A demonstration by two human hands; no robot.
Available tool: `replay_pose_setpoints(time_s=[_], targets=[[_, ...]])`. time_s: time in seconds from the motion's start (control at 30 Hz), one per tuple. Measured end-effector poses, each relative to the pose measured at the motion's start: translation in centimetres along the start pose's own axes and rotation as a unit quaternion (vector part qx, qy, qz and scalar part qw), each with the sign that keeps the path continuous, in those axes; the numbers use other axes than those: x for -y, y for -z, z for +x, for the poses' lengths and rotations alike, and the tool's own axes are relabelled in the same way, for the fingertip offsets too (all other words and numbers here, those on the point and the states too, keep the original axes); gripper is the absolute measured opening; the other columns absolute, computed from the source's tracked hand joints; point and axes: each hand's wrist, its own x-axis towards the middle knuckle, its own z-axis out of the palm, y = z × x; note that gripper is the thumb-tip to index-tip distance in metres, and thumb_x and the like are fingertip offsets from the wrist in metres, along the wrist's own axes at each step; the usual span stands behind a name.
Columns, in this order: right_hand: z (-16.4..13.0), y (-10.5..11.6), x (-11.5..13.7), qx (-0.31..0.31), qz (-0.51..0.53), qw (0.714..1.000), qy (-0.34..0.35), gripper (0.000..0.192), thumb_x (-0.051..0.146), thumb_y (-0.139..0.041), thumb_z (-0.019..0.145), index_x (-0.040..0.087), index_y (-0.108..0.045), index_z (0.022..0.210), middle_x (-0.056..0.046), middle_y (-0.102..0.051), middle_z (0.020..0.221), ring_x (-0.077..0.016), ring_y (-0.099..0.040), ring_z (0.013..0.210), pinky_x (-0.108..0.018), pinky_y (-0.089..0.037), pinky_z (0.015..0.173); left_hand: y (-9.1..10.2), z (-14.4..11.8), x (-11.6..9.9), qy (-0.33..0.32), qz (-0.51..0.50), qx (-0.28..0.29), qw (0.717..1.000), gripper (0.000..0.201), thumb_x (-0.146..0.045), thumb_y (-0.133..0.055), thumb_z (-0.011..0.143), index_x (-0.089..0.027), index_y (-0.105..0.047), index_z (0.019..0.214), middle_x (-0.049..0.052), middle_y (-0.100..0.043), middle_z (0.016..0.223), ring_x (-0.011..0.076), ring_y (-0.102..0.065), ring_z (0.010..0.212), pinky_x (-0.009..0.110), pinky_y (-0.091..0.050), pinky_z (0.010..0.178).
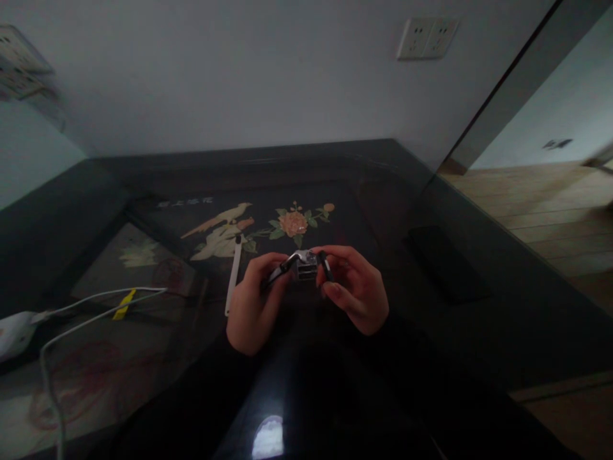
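Left of centre frame, a pale flat stick [234,275] lies on the dark glossy table [479,319], with white cables [86,313] trailing to a white charger [14,332] at the left edge. At centre, the left hand [253,306] and right hand [357,291] pinch a small silver metal gadget [302,263], boxy, with dark arms either side, above the table.

Small metal piece [303,263] held above table [479,332] centre, between left hand [253,300] and right hand [355,287]. Strip [234,276] lies on table just left of left hand. Cable [86,313] and charger [14,332] far left on table. Flat pad [445,263] right. Wall socket [426,37] on far wall.
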Motion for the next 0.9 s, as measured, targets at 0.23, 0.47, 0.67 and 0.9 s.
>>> replay_pose_setpoints(time_s=[0.23,0.47,0.67,0.9], targets=[[0.4,0.0,-0.8,-0.027,0.004,0.999,-0.017,0.036,0.042,-0.063,0.083,0.020,-0.058,0.112,0.002,-0.058,0.072,-0.0098,-0.052,0.056,-0.025,-0.044,0.052,0.0,2.0,2.6,0.126,-0.057,0.020,0.990,0.018,-0.029,-0.052,0.088,-0.017,-0.057,0.101,0.005,-0.067,0.093,0.0172,-0.064,0.088,0.029,-0.049,0.074],[0.5,0.1,-1.1,-0.028,-0.004,0.999,-0.027,0.034,0.038,-0.063,0.084,0.018,-0.058,0.112,0.002,-0.058,0.071,-0.0088,-0.052,0.056,-0.023,-0.043,0.050,-0.1,2.1,5.2,0.147,0.068,0.092,0.983,0.029,-0.025,-0.052,0.086,-0.017,-0.054,0.114,-0.002,-0.058,0.070,0.0151,-0.057,0.063,0.026,-0.043,0.060],[0.5,-0.1,-1.2,-0.025,-0.009,0.999,-0.037,0.035,0.038,-0.064,0.084,0.018,-0.058,0.112,0.002,-0.058,0.072,-0.0086,-0.053,0.057,-0.023,-0.043,0.050,-0.5,1.7,5.8,0.052,0.192,0.133,0.971,0.020,-0.019,-0.041,0.092,-0.021,-0.060,0.100,0.004,-0.067,0.085,0.0190,-0.064,0.078,0.029,-0.048,0.071],[0.5,-0.2,-1.1,-0.021,-0.007,0.999,-0.033,0.034,0.037,-0.063,0.084,0.017,-0.058,0.111,0.003,-0.057,0.071,-0.0073,-0.052,0.054,-0.022,-0.043,0.049,-0.6,1.2,5.8,0.037,0.268,0.149,0.951,0.027,-0.020,-0.046,0.092,-0.020,-0.060,0.115,0.010,-0.064,0.107,0.0225,-0.065,0.090,0.033,-0.052,0.080]])
